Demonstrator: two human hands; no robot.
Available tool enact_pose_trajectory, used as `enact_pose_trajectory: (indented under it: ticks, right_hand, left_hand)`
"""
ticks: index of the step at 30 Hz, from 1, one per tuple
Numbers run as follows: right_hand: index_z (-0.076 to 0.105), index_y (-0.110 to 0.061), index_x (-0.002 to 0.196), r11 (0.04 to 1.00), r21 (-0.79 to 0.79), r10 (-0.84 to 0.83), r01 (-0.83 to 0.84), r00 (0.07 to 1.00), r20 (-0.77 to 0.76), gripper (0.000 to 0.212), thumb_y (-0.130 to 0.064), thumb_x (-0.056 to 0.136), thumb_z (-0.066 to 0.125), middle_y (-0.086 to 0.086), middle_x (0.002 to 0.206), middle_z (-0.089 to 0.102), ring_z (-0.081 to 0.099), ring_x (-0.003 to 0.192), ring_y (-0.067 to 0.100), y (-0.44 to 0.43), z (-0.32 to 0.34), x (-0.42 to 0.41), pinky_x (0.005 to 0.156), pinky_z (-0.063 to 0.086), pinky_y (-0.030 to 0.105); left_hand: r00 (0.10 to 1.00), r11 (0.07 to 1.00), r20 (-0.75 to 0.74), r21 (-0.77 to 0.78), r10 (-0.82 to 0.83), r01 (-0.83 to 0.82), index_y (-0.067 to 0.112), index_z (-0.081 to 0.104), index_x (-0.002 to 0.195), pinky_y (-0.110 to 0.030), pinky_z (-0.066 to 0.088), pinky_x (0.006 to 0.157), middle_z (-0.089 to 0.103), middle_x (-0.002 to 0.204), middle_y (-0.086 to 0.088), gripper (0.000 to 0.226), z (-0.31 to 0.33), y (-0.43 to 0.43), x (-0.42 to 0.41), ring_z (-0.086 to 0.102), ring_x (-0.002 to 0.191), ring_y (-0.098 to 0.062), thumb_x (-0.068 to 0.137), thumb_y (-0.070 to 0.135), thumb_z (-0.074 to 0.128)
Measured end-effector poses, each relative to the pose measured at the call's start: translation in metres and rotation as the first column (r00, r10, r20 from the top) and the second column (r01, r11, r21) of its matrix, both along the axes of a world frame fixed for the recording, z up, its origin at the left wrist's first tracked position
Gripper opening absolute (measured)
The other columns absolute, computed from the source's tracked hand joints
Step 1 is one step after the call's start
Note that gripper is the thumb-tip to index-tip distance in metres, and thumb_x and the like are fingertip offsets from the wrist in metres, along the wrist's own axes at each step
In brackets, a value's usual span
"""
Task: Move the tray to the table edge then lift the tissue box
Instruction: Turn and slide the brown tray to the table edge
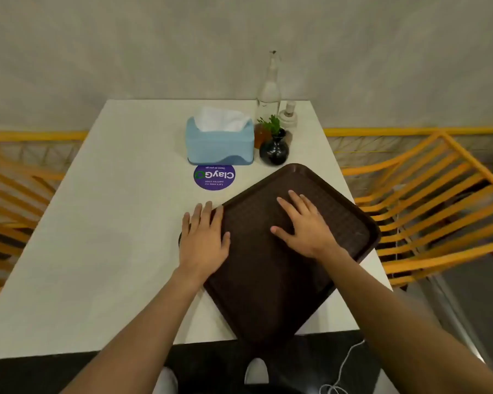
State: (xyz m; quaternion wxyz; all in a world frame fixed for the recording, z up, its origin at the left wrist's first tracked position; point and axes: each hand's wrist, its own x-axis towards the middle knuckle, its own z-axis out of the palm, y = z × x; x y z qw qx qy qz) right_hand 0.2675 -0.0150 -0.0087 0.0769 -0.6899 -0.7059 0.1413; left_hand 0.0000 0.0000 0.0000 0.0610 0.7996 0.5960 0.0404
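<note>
A dark brown tray lies skewed on the right part of the white table; its right and near corners hang past the table's edges. My left hand rests flat, fingers apart, on the tray's left corner and the table beside it. My right hand lies flat on the tray's middle with fingers spread. A light blue tissue box, white tissue sticking out of its top, stands at the far middle of the table, apart from both hands.
Right of the box stand a small black vase with a green sprig, a clear glass bottle and a small white holder. A purple round sticker lies before the box. Orange slatted chairs flank the table.
</note>
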Motion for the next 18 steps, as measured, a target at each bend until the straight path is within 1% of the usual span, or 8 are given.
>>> enact_pose_trajectory:
  ticks: [2, 4, 7, 8, 10, 15, 17, 18]
  right_hand:
    - [0.012, -0.042, 0.159, 0.996, -0.058, 0.068, -0.064, 0.996, 0.064, 0.079, -0.078, 0.091, 0.029, -0.005, 0.169, -0.002, -0.004, 0.155, 0.025, 0.002, -0.007, 0.003, 0.121, 0.002, 0.054]
    - [0.011, -0.044, 0.158, 0.993, -0.092, 0.082, -0.073, 0.992, 0.096, 0.076, -0.081, 0.091, 0.016, -0.005, 0.169, -0.001, -0.005, 0.155, 0.024, 0.0, -0.016, 0.004, 0.12, -0.003, 0.052]
    - [0.008, -0.048, 0.157, 0.998, -0.042, 0.052, -0.046, 0.99, 0.135, 0.075, -0.082, 0.091, 0.007, -0.007, 0.169, 0.002, -0.003, 0.155, 0.023, -0.005, -0.026, -0.002, 0.12, -0.005, 0.049]
    - [0.007, -0.049, 0.157, 0.998, -0.041, 0.045, -0.04, 0.989, 0.142, 0.074, -0.082, 0.091, 0.005, -0.007, 0.169, 0.003, -0.002, 0.155, 0.023, -0.005, -0.027, -0.004, 0.12, -0.004, 0.049]
    - [0.006, -0.05, 0.156, 0.999, -0.037, 0.032, -0.027, 0.987, 0.155, 0.074, -0.083, 0.09, 0.004, -0.007, 0.169, 0.005, 0.001, 0.155, 0.024, -0.007, -0.027, -0.011, 0.121, 0.0, 0.051]
    - [0.015, -0.047, 0.156, 1.0, 0.007, -0.01, 0.009, 0.977, 0.211, 0.075, -0.083, 0.09, 0.005, -0.002, 0.167, 0.017, 0.015, 0.152, 0.029, -0.017, -0.023, -0.04, 0.115, 0.018, 0.057]
    - [0.019, -0.047, 0.155, 1.0, 0.007, -0.016, 0.015, 0.972, 0.234, 0.077, -0.084, 0.089, 0.005, 0.0, 0.166, 0.022, 0.021, 0.148, 0.031, -0.019, -0.02, -0.056, 0.11, 0.024, 0.059]
    - [0.02, -0.046, 0.155, 1.0, 0.004, -0.016, 0.015, 0.969, 0.245, 0.078, -0.084, 0.089, 0.005, 0.001, 0.165, 0.025, 0.024, 0.146, 0.032, -0.02, -0.019, -0.065, 0.108, 0.026, 0.059]
  left_hand:
    - [0.997, 0.998, -0.044, 0.016, 0.059, -0.058, 0.017, 0.027, 0.157, -0.052, 0.009, 0.124, 0.021, 0.166, -0.013, 0.069, 0.002, -0.012, 0.002, 0.013, 0.154, -0.033, 0.097, 0.049, 0.041]
    - [0.995, 0.997, -0.056, 0.035, 0.078, -0.076, 0.016, 0.028, 0.157, -0.052, 0.008, 0.124, 0.019, 0.166, -0.014, 0.072, -0.003, -0.03, 0.004, 0.012, 0.154, -0.033, 0.096, 0.05, 0.041]
    - [0.99, 0.983, -0.051, -0.119, 0.135, -0.14, 0.018, 0.019, 0.16, -0.051, 0.003, 0.123, 0.012, 0.168, -0.011, 0.078, -0.007, -0.052, 0.011, 0.007, 0.155, -0.032, 0.096, 0.061, 0.03]
    - [0.986, 0.972, -0.066, -0.169, 0.152, -0.161, 0.019, 0.016, 0.16, -0.051, 0.0, 0.123, 0.01, 0.169, -0.011, 0.079, -0.01, -0.055, 0.012, 0.005, 0.155, -0.032, 0.095, 0.064, 0.025]
    - [0.981, 0.962, -0.086, -0.199, 0.174, -0.188, 0.02, 0.011, 0.161, -0.052, -0.003, 0.123, 0.008, 0.169, -0.01, 0.081, -0.013, -0.058, 0.009, 0.004, 0.155, -0.032, 0.095, 0.066, 0.02]
    - [0.984, 0.976, -0.111, -0.158, 0.136, -0.153, 0.021, 0.01, 0.161, -0.053, -0.006, 0.123, 0.008, 0.169, -0.01, 0.079, -0.015, -0.05, -0.022, 0.002, 0.155, -0.033, 0.096, 0.066, 0.017]
    - [0.982, 0.976, -0.131, -0.152, 0.135, -0.154, 0.022, 0.012, 0.161, -0.051, -0.004, 0.123, 0.009, 0.169, -0.011, 0.075, -0.012, -0.045, -0.037, 0.004, 0.155, -0.034, 0.098, 0.062, 0.019]
    - [0.98, 0.977, -0.141, -0.142, 0.14, -0.16, 0.021, 0.014, 0.161, -0.051, 0.001, 0.123, 0.011, 0.168, -0.013, 0.073, -0.01, -0.042, -0.043, 0.008, 0.154, -0.034, 0.1, 0.059, 0.021]
